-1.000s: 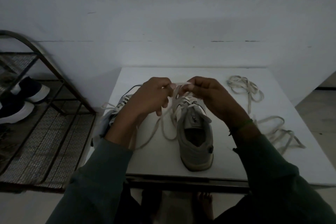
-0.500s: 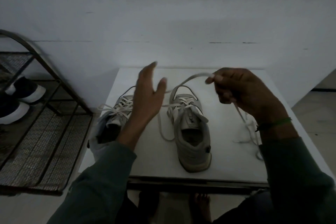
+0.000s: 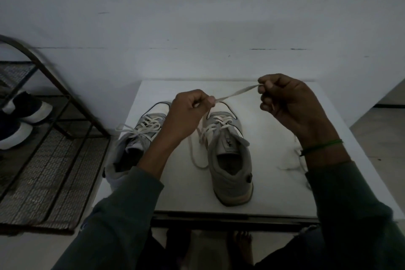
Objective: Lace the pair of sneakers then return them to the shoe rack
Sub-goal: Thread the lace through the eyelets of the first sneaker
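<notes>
Two grey sneakers stand toes-away on a small white table (image 3: 274, 193). The right sneaker (image 3: 230, 160) is partly laced, with a loose loop of lace lying to its left. The left sneaker (image 3: 135, 142) has laces crossed through its eyelets and sits partly under my left forearm. A pale lace (image 3: 235, 94) is stretched in the air between my hands, above the right sneaker's toe. My left hand (image 3: 190, 112) pinches its left end. My right hand (image 3: 285, 105) is closed on its right part.
A dark metal shoe rack (image 3: 57, 160) with mesh shelves stands on the floor to the left, with dark white-soled shoes (image 3: 24, 120) on it. A white wall rises right behind the table. More loose lace (image 3: 300, 155) lies by my right wrist. Bare feet show under the table's front edge.
My left hand was open and raised half a second ago; now it has closed on the lace. My right hand has moved further right, pulling the lace taut.
</notes>
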Demonstrator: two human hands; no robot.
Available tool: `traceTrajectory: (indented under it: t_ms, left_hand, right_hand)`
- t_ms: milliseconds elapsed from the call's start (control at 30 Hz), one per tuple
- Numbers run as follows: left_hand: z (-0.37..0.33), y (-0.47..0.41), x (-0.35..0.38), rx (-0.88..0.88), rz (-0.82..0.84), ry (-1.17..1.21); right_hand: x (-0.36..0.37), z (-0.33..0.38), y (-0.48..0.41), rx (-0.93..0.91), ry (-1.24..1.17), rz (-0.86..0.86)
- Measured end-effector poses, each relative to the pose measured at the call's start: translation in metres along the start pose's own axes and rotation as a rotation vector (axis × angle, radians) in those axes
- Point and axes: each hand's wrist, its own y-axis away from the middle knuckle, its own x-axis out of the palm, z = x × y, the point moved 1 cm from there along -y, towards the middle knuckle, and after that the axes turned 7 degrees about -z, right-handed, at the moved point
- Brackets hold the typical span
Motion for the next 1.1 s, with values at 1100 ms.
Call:
traceTrajectory:
  t_ms: [1100]
  left_hand:
    - [0.029, 0.026, 0.052, -0.041, 0.162, -0.349]
  right_hand:
    - [0.014, -0.054, 0.014, 0.300, 0.779, -0.123]
